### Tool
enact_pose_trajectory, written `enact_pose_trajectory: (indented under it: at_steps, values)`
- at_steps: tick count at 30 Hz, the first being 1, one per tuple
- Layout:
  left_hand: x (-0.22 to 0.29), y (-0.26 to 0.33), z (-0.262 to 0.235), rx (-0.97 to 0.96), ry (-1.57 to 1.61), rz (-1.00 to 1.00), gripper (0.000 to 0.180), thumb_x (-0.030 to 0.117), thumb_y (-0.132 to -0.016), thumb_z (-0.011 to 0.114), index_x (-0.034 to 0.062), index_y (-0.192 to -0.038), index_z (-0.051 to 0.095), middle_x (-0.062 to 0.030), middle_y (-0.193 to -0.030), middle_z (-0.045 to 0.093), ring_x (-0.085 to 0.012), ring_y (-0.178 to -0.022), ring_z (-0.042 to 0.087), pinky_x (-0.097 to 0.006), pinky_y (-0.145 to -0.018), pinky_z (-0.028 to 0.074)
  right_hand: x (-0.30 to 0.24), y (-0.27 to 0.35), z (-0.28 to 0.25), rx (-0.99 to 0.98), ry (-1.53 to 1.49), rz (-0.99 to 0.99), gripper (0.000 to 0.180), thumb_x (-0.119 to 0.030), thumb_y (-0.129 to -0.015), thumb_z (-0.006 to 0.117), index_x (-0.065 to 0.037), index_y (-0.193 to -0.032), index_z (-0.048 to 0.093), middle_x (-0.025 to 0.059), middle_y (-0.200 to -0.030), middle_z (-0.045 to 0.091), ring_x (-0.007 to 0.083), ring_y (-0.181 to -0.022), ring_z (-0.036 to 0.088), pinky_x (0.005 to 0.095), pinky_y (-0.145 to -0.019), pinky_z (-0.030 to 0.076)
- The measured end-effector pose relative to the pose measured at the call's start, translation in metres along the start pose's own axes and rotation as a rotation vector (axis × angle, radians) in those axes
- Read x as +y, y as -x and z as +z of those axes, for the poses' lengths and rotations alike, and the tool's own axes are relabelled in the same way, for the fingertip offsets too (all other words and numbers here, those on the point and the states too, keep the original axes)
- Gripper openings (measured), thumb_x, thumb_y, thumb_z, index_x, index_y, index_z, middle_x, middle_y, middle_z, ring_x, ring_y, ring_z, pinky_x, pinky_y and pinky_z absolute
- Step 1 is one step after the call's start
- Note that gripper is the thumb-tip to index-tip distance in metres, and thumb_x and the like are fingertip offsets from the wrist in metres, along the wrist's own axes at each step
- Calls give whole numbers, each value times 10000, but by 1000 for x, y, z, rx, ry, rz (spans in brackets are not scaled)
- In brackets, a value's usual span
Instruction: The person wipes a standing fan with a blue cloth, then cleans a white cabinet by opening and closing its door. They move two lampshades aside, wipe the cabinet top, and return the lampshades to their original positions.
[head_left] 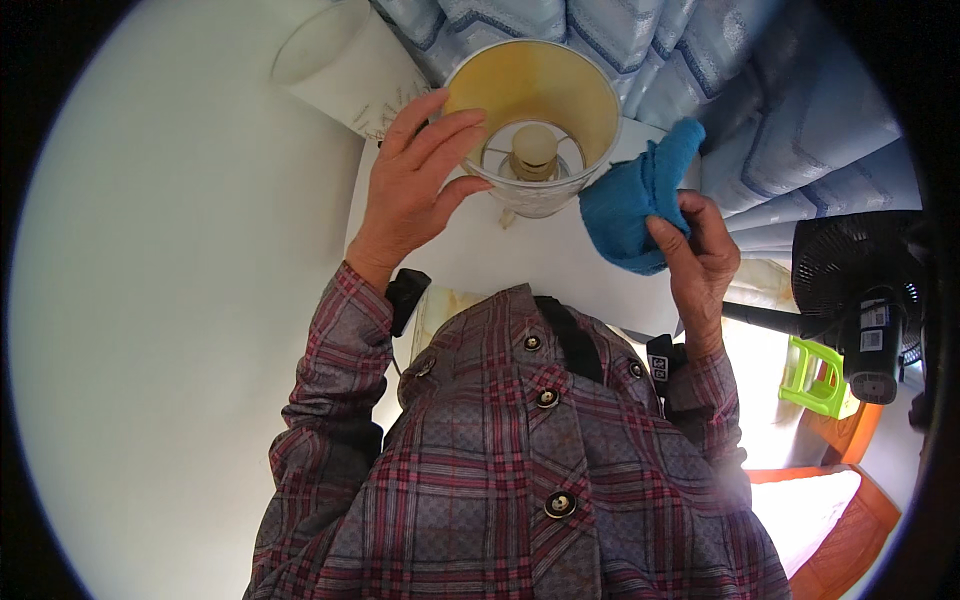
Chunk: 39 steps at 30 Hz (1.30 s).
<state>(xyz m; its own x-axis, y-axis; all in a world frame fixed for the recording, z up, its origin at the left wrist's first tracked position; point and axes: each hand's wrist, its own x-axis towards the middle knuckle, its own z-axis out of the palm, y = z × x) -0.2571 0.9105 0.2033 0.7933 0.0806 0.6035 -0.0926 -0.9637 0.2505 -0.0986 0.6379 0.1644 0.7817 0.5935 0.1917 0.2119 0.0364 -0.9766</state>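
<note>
A table lamp with a round, open-topped shade [570, 80] stands on a white tabletop [560, 255]. Inside the shade, yellowish on its inner wall, a pale bulb [534, 146] shows. At the shade's left rim is my left hand [420, 165], fingers spread and apart; whether the fingertips touch the rim I cannot tell. My right hand [700, 245] pinches a blue cloth [640, 205] between thumb and fingers, to the right of the lamp. The cloth is bunched, one end sticking up, and its edge lies close to the shade's right side.
Behind the lamp hang blue patterned curtains [640, 40]. A white tapered shade or bin [345, 70] with branch-like marks leans at the back left, by the pale wall [180, 280]. To the right are a black fan [860, 290], a green plastic stool [820, 380] and orange-brown wooden furniture [850, 540].
</note>
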Motion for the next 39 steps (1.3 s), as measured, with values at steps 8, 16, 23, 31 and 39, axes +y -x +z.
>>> enact_pose_trajectory:
  at_steps: [8, 16, 23, 31, 39]
  values:
    - [29, -1, 16, 34, -139, 77, 480, 277, -694, 807, 96, -1108, 646, -47, -1113, 634, -286, -1168, 505, -554, -1088, 283, 13, -7, 13, -144, 410, 367, 194, -88, -801, 714, -12, -957, 629, 26, -778, 618, 90, -722, 553, 246, -665, 465]
    - [29, -5, 4, 85, -96, 4, 612, 268, -714, 778, 110, -1269, 574, -63, -1320, 509, -326, -1245, 401, -544, -1097, 243, -12, -3, 15, -254, 347, -90, 224, -85, -823, 699, 4, -1002, 599, 120, -872, 645, 195, -764, 637, 310, -708, 504]
    - [0, 3, -16, 11, -112, -28, 626, 161, -711, 785, 88, -1290, 558, -67, -1348, 523, -346, -1277, 400, -453, -1056, 340, -4, -4, 2, -240, 489, -61, 208, -47, -782, 689, 4, -971, 617, 184, -894, 644, 327, -778, 641, 353, -715, 512]
    - [-2, -4, -2, 118, -76, 83, 437, 220, -679, 813, 75, -1045, 623, -47, -1136, 626, -309, -1151, 526, -504, -1041, 367, 0, -10, 11, -397, 856, 27, 252, -113, -777, 692, -4, -995, 627, 232, -870, 642, 346, -790, 654, 361, -735, 511]
    - [21, -11, 20, 99, -14, 138, 498, 224, -657, 849, 93, -1077, 616, -71, -1081, 628, -301, -1108, 538, -534, -1057, 342, -6, -12, -14, -220, -247, 226, 176, -79, -827, 696, 0, -973, 640, 12, -800, 632, 84, -730, 571, 242, -670, 462]
